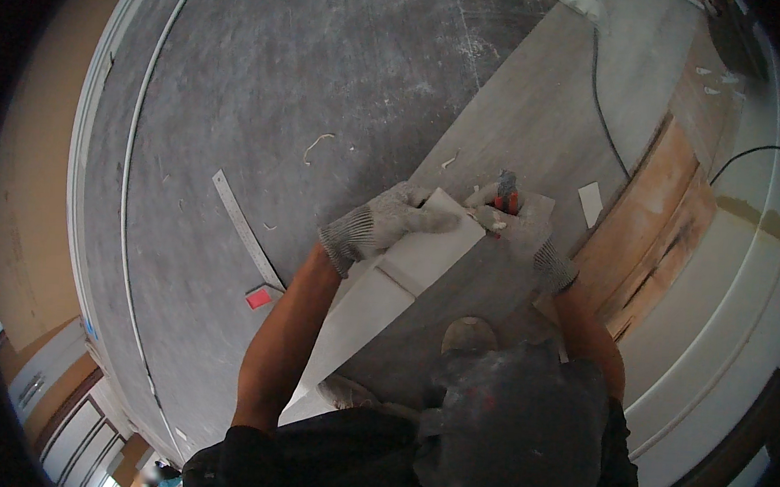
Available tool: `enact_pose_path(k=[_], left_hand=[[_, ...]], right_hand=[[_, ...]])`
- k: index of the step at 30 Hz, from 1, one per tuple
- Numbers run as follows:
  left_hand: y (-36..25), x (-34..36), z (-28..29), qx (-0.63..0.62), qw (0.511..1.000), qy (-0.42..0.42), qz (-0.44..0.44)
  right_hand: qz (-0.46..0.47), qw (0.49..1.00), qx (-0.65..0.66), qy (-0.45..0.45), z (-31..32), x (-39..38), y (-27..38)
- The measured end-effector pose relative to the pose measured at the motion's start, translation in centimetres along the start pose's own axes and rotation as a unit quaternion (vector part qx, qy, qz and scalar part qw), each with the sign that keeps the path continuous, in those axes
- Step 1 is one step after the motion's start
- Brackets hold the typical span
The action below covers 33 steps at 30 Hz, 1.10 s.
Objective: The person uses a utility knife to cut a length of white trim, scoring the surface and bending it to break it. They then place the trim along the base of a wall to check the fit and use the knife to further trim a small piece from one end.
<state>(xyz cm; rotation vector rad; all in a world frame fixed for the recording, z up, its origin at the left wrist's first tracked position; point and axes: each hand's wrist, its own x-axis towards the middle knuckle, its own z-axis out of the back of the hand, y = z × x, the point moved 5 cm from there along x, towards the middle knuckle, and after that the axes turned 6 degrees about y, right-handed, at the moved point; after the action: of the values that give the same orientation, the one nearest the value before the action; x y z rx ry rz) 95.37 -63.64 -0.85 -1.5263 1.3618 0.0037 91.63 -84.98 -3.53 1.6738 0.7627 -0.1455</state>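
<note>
My left hand (pixel 382 221), in a grey knit glove, grips the upper end of a long pale strip plank (pixel 364 309) that lies diagonally below it. My right hand (pixel 524 234), gloved the same way, is closed on a red and dark-handled hand tool (pixel 506 193) at the right of the plank's tip. The tool's working end is too small and hidden to make out. A metal straightedge (pixel 240 216) lies on the grey floor (pixel 202 98) to the left, with a small red-topped item (pixel 258 298) at its lower end.
A cardboard sheet (pixel 53 134) stands along the left rim, beside a white cable (pixel 129 156). At the right are wooden boards (pixel 630 258), a black cable (pixel 596 86) and a small white offcut (pixel 590 204). My shoe (pixel 469 336) shows below the hands.
</note>
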Motion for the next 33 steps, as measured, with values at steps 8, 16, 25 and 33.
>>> enact_pose_path(k=[8,16,25,33], left_hand=[[0.7,0.0,-0.2,0.076,0.997,-0.025,0.006],[-0.5,-0.6,-1.1,0.104,0.994,-0.02,0.012],[1.8,0.7,-0.3,0.122,0.992,-0.044,0.005],[0.2,1.7,0.6,0.278,0.947,-0.132,-0.092]], right_hand=[[-0.03,0.986,-0.161,-0.034,1.1,0.7,0.2],[-0.016,0.988,-0.154,-0.016,2.2,0.5,-1.1],[-0.042,0.969,-0.194,-0.144,0.6,0.2,0.3],[-0.069,0.953,-0.23,-0.187,2.7,1.0,3.1]])
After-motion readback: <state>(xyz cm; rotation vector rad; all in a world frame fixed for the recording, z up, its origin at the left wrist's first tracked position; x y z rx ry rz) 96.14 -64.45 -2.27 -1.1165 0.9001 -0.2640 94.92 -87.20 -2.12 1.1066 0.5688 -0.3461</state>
